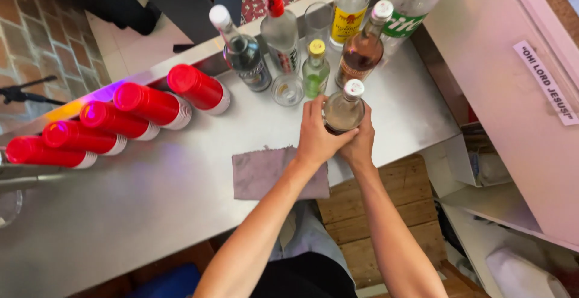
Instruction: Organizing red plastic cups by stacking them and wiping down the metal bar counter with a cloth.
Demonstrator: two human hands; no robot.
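Seen from above: a steel counter (151, 207), both bare arms reaching forward to one small glass bottle (344, 110) with a white cap, standing upright near the counter's front edge. Left hand (316, 134) wrapped around the bottle's left side, grip clenched on the glass; right hand (360, 143) cupped against the lower right side, also grasping it. Just beyond the bottle, close behind it, a cluster of upright bottles: a small green bottle (315, 69) with a yellow cap, a brownish bottle (362, 48) with a white cap, a clear bottle (242, 51) with a white cap leaning left, a clear bottle with a red cap (279, 30), a yellow-labelled bottle (350, 6), and a large clear plastic bottle (409, 3) with a green label. Among them, a short empty glass (287, 89) just left of the green bottle and a taller glass (318, 24) behind it. Beside the left wrist, a grey cloth (265, 171) lying flat on the counter, partly under the forearm. Well apart to the left, five stacks of red cups (114, 120) lying on their sides in a diagonal row. To the right, a white wall panel (500, 93) with a stuck-on label.
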